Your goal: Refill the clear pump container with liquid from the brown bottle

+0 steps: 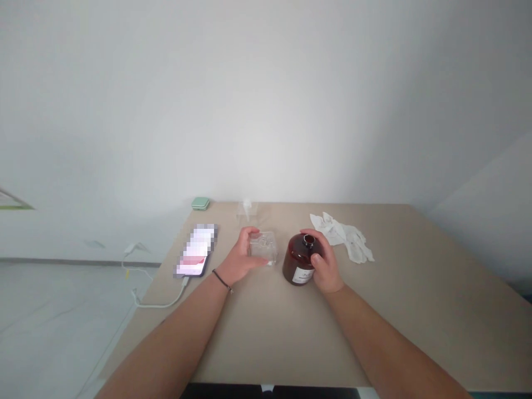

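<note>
A clear square container [263, 249] stands on the tan table, with the thumb and fingers of my left hand [243, 256] closed around its left side. What is inside it is too faint to make out. To its right, my right hand [326, 266] grips a dark amber bottle [296, 257] from the right side. The bottle has a white label [303, 275] on its front and an uncapped round neck [308, 240]. A small gap separates the bottle from the clear container.
Crumpled white tissues [344, 235] lie behind and right of the bottle. At the back are a clear box with a white top [247, 209] and a green case [200, 203]. A phone [195, 249] with a white cable [160, 305] lies left on the table [266, 338].
</note>
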`<state>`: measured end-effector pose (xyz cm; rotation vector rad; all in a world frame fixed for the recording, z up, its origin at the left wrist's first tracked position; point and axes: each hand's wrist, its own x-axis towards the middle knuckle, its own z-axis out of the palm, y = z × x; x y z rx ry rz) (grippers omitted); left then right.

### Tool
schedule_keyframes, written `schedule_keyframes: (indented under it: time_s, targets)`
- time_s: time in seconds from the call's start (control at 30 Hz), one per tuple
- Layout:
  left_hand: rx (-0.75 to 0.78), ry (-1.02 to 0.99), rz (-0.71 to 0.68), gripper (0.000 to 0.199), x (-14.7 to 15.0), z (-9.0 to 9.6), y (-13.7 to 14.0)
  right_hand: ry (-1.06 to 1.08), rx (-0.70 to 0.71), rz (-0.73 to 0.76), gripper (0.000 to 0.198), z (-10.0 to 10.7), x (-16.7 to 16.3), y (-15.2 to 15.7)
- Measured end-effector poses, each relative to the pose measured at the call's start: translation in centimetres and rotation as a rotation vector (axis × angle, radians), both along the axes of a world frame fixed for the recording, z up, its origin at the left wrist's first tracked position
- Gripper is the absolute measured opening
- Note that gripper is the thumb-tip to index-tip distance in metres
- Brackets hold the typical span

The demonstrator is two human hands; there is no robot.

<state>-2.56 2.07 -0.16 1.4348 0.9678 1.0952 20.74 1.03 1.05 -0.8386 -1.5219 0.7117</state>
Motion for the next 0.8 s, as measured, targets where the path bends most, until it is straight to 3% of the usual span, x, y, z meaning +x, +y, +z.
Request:
schedule_keyframes:
  time_s: [0.2,0.4,0.5,0.6,0.8]
  targets:
    - [0.096,0.215,-0.072,0.072,-0.3,0.0,-0.1,0.086,0.014,0.099,0.053,-0.3,-0.2,-0.1]
    - [0.169,0.459,-0.098,0.078,-1.1,1.1,-0.6,0.095,0.036,0.099,0.05,-0.2,-0.4,-0.3]
    - [0.255,0.506,-0.066,0.089,-1.2,2.3,-0.9,0.086,0.044,0.088,0.052,-0.4,-0.4,-0.2]
    - [0.329,0.604,-0.019,0.087,-0.7,4.3,-1.1,0.082,0.042,0.087,0.053,-0.6,-0.3,0.0]
    - [0.335,0.912,-0.115,0.104,0.7,7.7,-0.2,0.093,0.03,0.11,0.053,-0.7,-0.4,0.2]
